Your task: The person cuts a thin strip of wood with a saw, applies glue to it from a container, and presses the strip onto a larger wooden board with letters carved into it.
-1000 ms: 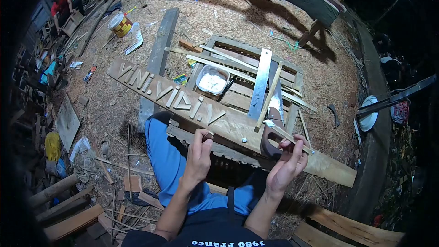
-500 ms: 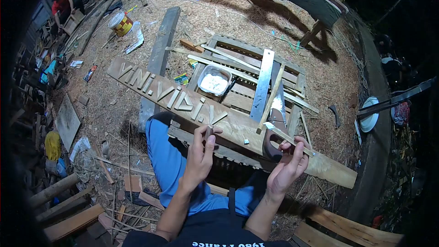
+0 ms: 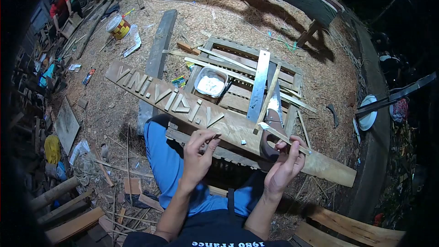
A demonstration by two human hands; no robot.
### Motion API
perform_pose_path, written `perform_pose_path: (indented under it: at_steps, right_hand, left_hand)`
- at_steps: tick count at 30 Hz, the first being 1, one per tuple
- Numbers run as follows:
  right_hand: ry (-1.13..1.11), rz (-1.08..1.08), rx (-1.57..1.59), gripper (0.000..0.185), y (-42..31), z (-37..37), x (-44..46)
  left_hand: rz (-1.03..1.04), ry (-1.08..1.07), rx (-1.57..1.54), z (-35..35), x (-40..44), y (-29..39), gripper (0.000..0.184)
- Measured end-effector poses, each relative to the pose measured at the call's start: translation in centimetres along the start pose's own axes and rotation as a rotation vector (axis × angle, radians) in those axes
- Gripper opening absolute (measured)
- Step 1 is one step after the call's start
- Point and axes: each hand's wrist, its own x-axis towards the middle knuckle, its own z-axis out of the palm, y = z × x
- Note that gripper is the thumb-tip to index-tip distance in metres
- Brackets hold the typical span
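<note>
A long wooden plank (image 3: 242, 121) lies slantwise before me, with raised wooden letters reading "VINI.VIDI.V" (image 3: 176, 102) along its left half. My left hand (image 3: 199, 153) pinches a small dark wooden piece (image 3: 215, 136) at the plank's near edge, just below the last V. Between the fingers of my right hand (image 3: 286, 160) is a thin wooden stick (image 3: 283, 137), its far tip coated in white paste. A small white-topped bit (image 3: 243, 142) sits on the plank between my hands. Beyond the plank stands a plastic tub (image 3: 211, 82) of white paste.
A slatted wooden pallet (image 3: 297, 84) supports a metal ruler (image 3: 259, 84), a handsaw (image 3: 274, 105) and loose strips. A beam (image 3: 162, 41) lies to the left. Farther off are a paint bucket (image 3: 119, 27) and a person in red (image 3: 59, 7). Sawdust and offcuts cover the ground.
My left hand has turned slightly, and the small piece in it now lies flatter, lower against the plank's edge. The right hand keeps its hold on the stick; the view has shifted slightly.
</note>
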Motion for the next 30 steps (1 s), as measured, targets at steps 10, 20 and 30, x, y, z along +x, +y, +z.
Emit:
perform_pose_path:
  at_steps: [10, 20, 30]
  right_hand:
    - [0.002, -0.019, -0.018, 0.024, 0.1, 0.0, 0.0]
    - [-0.041, 0.019, -0.047, 0.022, 0.2, 0.4, -0.5]
    - [-0.099, -0.002, -0.01, 0.021, 0.0, 0.0, -0.2]
  left_hand:
    - [-0.288, -0.099, -0.455, 0.3, -0.1, 0.9, 0.049]
    - [-0.376, -0.248, -0.714, 0.8, 0.7, 2.2, 0.047]
    - [-0.517, -0.266, -0.766, 1.9, 1.6, 2.6, 0.028]
